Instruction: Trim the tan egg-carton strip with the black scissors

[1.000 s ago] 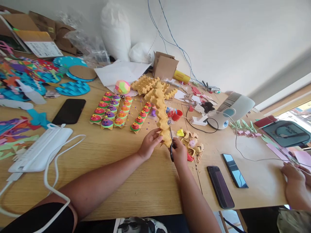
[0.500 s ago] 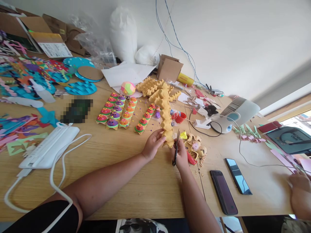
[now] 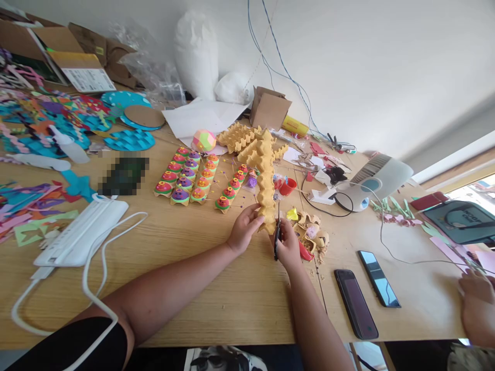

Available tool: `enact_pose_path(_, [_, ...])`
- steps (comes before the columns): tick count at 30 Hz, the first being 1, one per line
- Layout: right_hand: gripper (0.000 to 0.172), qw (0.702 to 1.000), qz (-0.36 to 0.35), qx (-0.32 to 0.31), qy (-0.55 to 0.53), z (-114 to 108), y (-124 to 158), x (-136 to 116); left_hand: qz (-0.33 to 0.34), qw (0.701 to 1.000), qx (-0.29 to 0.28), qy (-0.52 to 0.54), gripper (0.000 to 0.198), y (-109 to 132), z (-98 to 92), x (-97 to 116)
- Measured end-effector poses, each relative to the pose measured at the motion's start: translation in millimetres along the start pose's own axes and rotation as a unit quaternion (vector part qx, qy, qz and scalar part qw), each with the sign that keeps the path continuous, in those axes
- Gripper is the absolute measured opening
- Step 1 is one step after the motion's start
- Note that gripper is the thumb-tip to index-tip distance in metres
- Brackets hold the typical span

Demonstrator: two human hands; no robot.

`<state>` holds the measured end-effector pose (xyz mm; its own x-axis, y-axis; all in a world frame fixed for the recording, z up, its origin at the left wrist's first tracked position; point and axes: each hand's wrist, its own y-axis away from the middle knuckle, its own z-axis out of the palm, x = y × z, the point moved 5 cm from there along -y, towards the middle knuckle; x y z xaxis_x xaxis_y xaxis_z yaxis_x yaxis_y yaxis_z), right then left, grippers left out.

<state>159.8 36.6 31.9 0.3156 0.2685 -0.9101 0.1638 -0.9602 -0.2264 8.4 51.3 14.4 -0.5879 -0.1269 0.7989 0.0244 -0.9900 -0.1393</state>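
Upright in front of me is a long yellow egg carton strip [image 3: 266, 180], gripped near its lower end by my left hand [image 3: 244, 230]. My right hand [image 3: 289, 242] is closed around black-handled scissors [image 3: 277, 237], whose blades point up along the strip's lower right edge. Whether the blades touch the carton I cannot tell. Behind the strip lie more yellow egg carton pieces [image 3: 235, 137]. Painted carton rows with little faces stand to the left: a red row [image 3: 167, 176], a purple row [image 3: 184, 183], an orange row [image 3: 201, 188] and a red-and-green row [image 3: 228, 196].
Carton scraps [image 3: 315, 232] lie right of my right hand, near a red cup [image 3: 286, 186]. Two phones [image 3: 356, 304] rest nearer the front edge. A white power strip [image 3: 83, 232] with a looping cable is at left, a white fan [image 3: 381, 180] at right. Another person's hand [image 3: 477, 288] is at far right.
The strip has turned slightly and stands straighter. My right hand has shifted a little, bringing the scissors more upright and closer to the strip's edge.
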Motion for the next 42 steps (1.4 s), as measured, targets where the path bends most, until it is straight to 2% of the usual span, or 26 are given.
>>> enact_pose_path(15, [0.043, 0.999, -0.019, -0.002, 0.031, 0.0, 2.4, -4.9, 0.004, 1.000, -0.005, -0.004, 0.055, 0.4, 0.6, 0.1])
enact_pose_path(24, [0.031, 1.000, -0.009, 0.006, 0.026, 1.6, 4.6, -3.0, 0.017, 1.000, 0.000, -0.017, 0.051, 0.0, -4.6, 0.3])
enact_pose_path(29, [0.033, 0.999, -0.004, 0.019, 0.049, 1.6, 3.5, -3.0, 0.012, 1.000, 0.001, -0.006, 0.051, -0.4, -5.9, -0.5])
enact_pose_path(42, [0.031, 0.992, -0.032, 0.018, 0.119, -3.2, 2.1, -10.1, -0.005, 0.999, -0.037, 0.001, 0.048, 4.6, -2.3, -3.3])
